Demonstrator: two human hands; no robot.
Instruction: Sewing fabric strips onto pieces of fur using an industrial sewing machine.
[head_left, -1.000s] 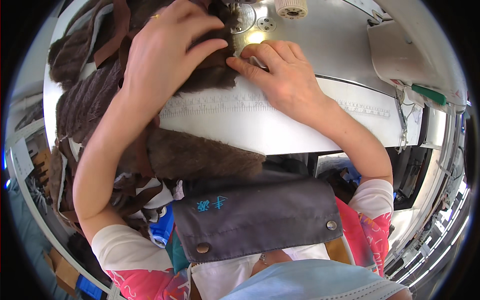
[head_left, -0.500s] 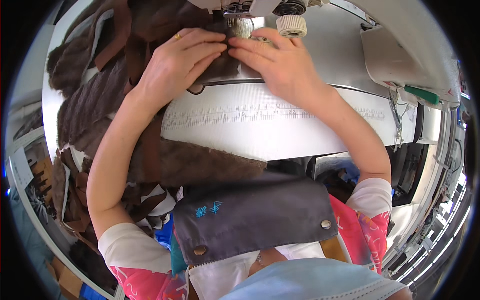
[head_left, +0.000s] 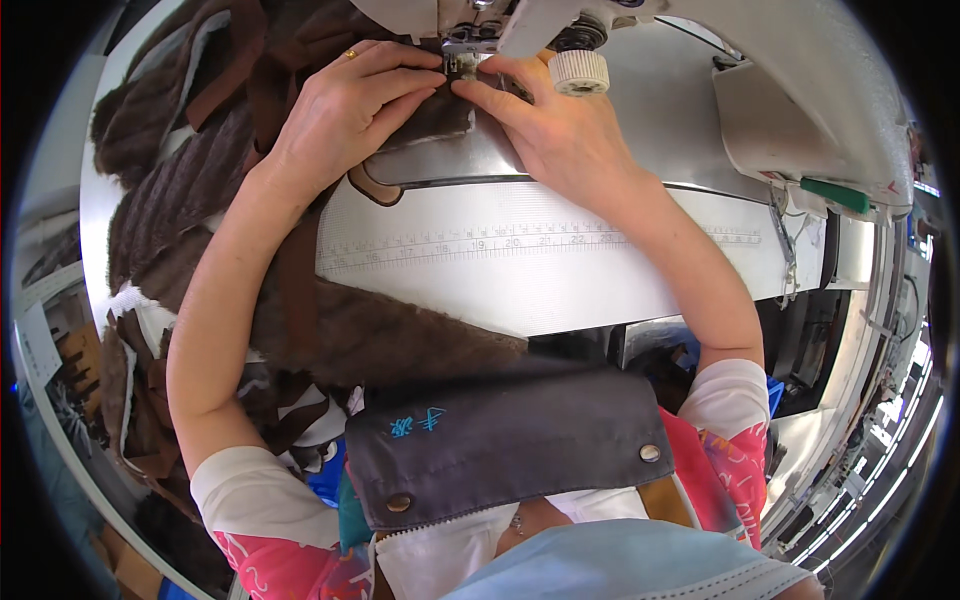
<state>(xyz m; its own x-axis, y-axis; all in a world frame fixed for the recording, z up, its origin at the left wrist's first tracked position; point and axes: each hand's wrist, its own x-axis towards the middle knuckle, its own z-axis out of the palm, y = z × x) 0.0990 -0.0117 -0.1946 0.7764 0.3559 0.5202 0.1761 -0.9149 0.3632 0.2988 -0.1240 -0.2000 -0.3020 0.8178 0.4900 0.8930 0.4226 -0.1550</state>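
A dark brown piece of fur fabric [head_left: 432,128] lies under the presser foot [head_left: 460,62] of a sewing machine, its near edge on the metal bed. From the left, my left hand [head_left: 350,105] presses on it, the fingers close together and a ring on one of them. Thumb and forefinger of my right hand [head_left: 565,125] reach to its right edge, just beside the foot. Both hands have their fingertips closed on the fabric; the undersides of the fingers are hidden. A curved brown-edged strip [head_left: 376,188] pokes out below my left wrist.
Brown fur pieces [head_left: 165,215] and brown strips [head_left: 225,85] are heaped at the left. A white table edge with a printed ruler [head_left: 480,245] runs in front of the machine. A ribbed white knob [head_left: 579,73] hangs close above my right hand. The machine body [head_left: 780,110] stands to the right.
My fingers have shifted slightly up toward the presser foot, the right thumb and forefinger spreading apart. More of the fabric's near edge and the curved strip now shows.
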